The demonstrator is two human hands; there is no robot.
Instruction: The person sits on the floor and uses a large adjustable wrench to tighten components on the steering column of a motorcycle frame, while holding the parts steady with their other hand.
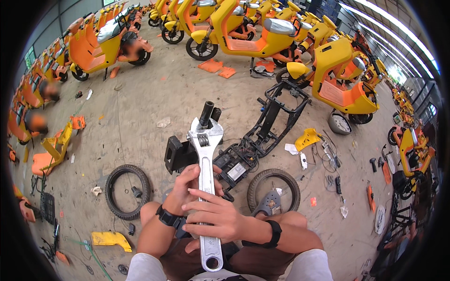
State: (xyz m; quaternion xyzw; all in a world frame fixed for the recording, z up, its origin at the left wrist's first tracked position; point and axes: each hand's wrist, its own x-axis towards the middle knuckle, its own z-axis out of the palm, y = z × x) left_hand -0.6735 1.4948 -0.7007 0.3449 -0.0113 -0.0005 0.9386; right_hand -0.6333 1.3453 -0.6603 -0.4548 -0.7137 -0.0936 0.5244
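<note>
Wrench (206, 187) gripped by right hand (220, 218), left hand (185, 185) apparently too.

wrench (205, 187): bright smooth metal | tyre (127, 185): matt black rubber | floor (154, 93): rough grey concrete

Bright, even daylight fills the hall. It enters through long roof strips (398, 35) at the upper right, which burn out to white, and through an overexposed opening on the far right. Shadows on the concrete floor (150, 93) are soft and short, pooling under the scooters and inside the tyres. The steel wrench (205, 187) carries mild glare along its shaft and head. Focus is sharp at centre. The fisheye bends straight lines strongly toward the rim, and a black vignette rings the frame. A few small patches at left are blurred.
</note>
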